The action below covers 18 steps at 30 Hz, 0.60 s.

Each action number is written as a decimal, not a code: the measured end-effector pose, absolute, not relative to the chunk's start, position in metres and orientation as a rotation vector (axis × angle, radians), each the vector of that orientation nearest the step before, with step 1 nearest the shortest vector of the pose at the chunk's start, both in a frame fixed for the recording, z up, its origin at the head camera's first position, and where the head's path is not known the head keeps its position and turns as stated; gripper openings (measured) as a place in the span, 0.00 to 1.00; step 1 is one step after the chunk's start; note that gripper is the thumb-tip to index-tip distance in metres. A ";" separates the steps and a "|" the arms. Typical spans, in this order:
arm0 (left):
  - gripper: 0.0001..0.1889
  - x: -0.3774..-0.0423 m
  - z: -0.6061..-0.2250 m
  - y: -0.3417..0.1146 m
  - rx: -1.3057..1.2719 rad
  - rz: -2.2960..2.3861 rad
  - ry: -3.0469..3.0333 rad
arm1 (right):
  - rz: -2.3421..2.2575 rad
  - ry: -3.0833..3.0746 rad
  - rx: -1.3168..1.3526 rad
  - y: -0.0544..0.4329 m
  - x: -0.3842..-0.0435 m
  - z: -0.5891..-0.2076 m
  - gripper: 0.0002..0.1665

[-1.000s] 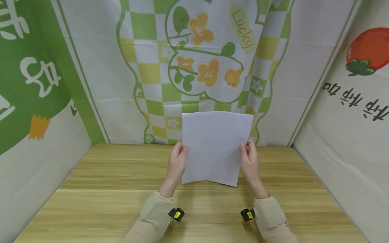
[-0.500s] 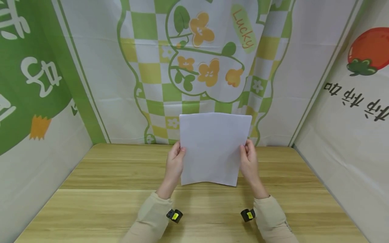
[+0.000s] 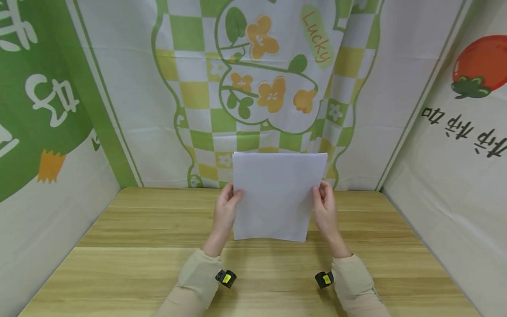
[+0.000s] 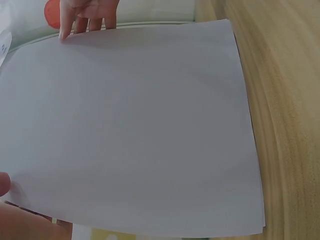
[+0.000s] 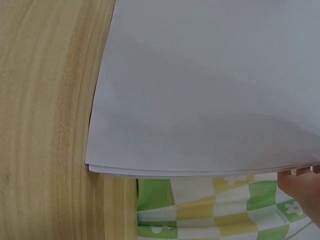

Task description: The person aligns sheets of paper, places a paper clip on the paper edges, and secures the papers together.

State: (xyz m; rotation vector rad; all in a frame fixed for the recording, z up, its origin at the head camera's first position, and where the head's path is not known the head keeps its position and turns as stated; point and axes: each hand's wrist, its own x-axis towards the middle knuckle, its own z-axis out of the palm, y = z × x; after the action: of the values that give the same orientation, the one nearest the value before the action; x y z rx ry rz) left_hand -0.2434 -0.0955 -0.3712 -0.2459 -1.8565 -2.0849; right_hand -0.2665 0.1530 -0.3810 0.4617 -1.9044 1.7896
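Note:
A stack of blank white paper (image 3: 279,198) stands nearly upright, its lower edge close over the table. My left hand (image 3: 226,211) grips the stack's left edge, thumb on the near face and fingers behind. On the opposite edge, my right hand (image 3: 326,211) holds the paper the same way. In the right wrist view, the sheets' edges (image 5: 145,173) are slightly offset from one another. The left wrist view shows the broad face of the paper (image 4: 135,125), with the right hand (image 4: 92,11) at its far edge. Most fingers are hidden behind the sheets.
The wood-grain table (image 3: 138,246) runs back to a green and white checked curtain (image 3: 190,66). Printed cloth walls, one green (image 3: 51,110) and one with a tomato picture (image 3: 481,66), close in both sides. Black straps with yellow tags sit at both wrists.
The paper's top edge has dropped a little and gone from bowed to nearly straight. My left hand has shifted slightly left, while the right hand stays almost in place. Sheet edges now show apart.

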 end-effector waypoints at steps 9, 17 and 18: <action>0.13 -0.246 -0.366 -0.098 -0.214 -2.074 -1.841 | 1.759 -1.942 0.431 0.157 -0.267 -0.379 0.20; 0.14 -0.249 -0.357 -0.098 -0.226 -2.075 -1.819 | 1.767 -1.942 0.403 0.156 -0.263 -0.367 0.19; 0.14 -0.249 -0.356 -0.098 -0.230 -2.075 -1.817 | 1.770 -1.943 0.405 0.155 -0.261 -0.364 0.19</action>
State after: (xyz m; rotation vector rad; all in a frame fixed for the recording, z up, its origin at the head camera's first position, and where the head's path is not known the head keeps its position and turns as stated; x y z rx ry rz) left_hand -0.2489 -0.0983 -0.3559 -0.2303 -1.8168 -2.0745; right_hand -0.2608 0.1554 -0.3637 0.4047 -1.9426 1.7701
